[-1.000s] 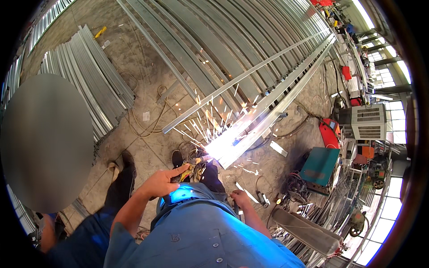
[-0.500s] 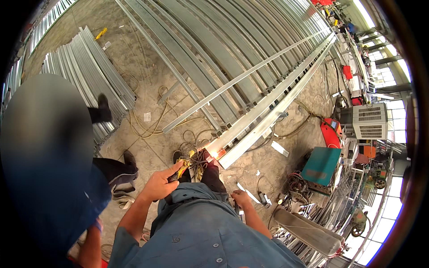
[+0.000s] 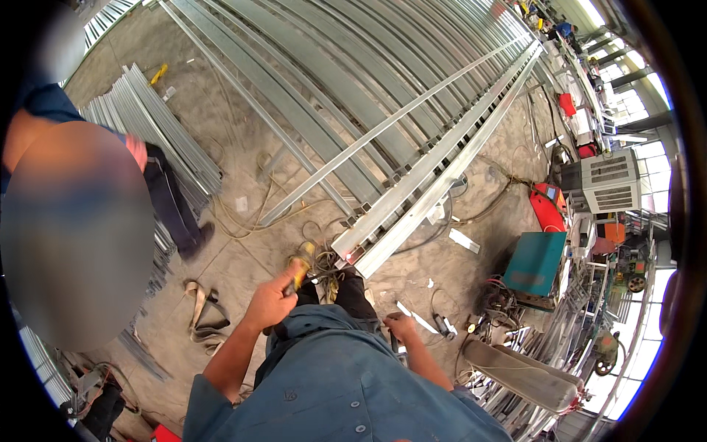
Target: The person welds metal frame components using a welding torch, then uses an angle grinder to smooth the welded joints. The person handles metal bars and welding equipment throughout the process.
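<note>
Left hand [image 3: 269,303] — grip pinching a yellow-handled tool [image 3: 298,271] — works best held steady just short of the steel channel end [image 3: 353,249]; right hand [image 3: 401,325] grip closure unclear.

A bare concrete floor [image 3: 243,96] carries long galvanised steel beams [image 3: 412,96] and tangled cables [image 3: 294,221], while a teal machine [image 3: 536,261], a red machine [image 3: 546,206] and a white cabinet [image 3: 610,180] stand beside bright windows [image 3: 641,110].
</note>
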Tool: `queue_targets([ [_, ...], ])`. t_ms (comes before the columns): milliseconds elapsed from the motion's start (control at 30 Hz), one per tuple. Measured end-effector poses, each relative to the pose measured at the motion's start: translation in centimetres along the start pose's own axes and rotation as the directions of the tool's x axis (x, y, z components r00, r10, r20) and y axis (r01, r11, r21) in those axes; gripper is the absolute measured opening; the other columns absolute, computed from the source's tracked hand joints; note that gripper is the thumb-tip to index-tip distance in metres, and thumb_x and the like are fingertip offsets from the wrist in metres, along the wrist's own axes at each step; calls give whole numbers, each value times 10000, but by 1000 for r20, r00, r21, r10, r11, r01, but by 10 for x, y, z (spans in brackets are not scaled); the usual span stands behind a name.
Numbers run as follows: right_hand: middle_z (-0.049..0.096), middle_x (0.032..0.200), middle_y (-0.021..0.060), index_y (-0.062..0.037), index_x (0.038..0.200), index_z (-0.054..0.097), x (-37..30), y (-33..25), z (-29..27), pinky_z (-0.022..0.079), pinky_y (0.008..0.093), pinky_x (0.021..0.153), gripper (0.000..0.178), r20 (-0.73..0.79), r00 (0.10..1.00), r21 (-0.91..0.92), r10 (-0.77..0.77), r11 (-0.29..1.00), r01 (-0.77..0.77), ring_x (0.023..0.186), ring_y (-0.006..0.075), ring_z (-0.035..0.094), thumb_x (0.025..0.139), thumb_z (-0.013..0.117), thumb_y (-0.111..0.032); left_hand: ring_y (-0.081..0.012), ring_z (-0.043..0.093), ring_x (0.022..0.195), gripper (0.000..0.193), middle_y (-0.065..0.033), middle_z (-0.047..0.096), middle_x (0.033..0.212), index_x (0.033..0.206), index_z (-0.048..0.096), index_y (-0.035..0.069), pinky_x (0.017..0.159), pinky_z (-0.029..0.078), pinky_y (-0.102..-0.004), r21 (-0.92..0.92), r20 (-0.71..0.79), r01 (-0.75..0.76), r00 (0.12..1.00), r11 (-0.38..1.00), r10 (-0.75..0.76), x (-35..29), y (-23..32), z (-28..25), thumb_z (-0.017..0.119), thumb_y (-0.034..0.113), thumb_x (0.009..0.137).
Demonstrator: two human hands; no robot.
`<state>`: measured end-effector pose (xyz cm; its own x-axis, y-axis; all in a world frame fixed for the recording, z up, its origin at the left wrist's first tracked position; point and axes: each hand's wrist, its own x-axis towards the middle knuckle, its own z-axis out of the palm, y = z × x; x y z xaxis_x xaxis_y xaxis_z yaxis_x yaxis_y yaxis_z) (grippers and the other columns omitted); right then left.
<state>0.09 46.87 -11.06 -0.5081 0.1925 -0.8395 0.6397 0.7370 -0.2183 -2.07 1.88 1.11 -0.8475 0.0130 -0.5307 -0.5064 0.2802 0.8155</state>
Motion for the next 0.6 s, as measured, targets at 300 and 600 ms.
queue_targets([
  [300,792,1072,140,-90,1186,785,28,0,-11,609,412,789,462,57,983,-144,-172,973,178,905,283,772,864,747,-419,-57,512,650,820,37,581,782,1611,442,304,642,485,-243,-160,55,113,993,981,-106,-20,34,2,635,-12,879],
  [600,781,1015,177,-104,1107,805,132,-1,-75,589,414,852,439,74,912,-278,-403,870,407,951,317,760,859,738,-461,-65,541,612,810,13,632,815,1620,437,241,590,502,-266,-232,-319,-49,947,972,-29,-40,45,70,658,-33,890],
])
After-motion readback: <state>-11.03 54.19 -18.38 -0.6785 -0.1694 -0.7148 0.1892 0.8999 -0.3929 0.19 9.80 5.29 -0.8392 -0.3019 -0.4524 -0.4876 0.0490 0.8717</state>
